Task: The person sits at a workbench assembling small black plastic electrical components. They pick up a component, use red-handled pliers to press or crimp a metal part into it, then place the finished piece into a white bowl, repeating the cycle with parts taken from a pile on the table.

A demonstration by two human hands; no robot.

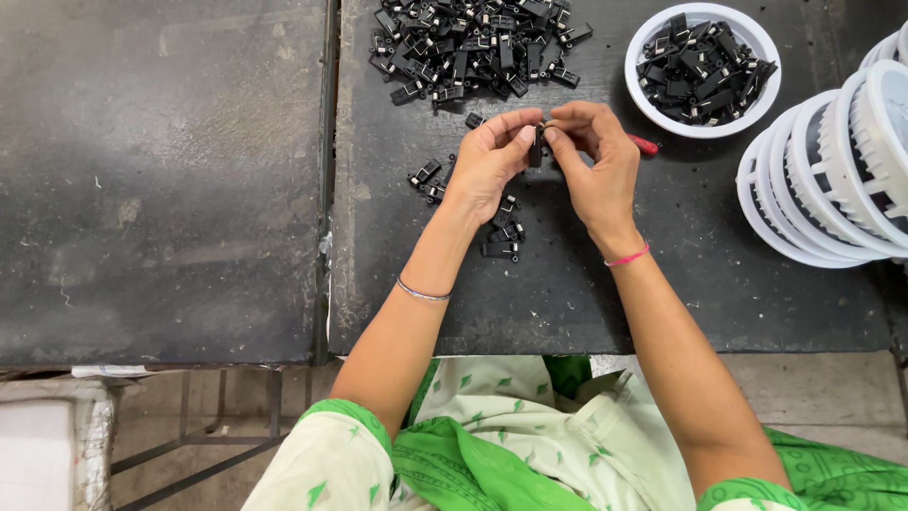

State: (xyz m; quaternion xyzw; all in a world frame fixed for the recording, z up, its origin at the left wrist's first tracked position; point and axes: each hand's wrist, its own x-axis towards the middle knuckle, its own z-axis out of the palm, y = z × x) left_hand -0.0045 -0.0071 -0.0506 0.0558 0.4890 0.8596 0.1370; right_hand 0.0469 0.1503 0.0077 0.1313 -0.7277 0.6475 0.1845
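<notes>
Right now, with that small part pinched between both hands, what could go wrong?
1. The black part is held only by fingertips of the left hand and right hand; it could slip into the loose parts below.
2. The stacked white bowls lean near the right elbow's path; a bump might topple them.

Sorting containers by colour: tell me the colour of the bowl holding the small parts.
White. The round bowl holds small black parts; it shows best in the head view, upper right.
</notes>
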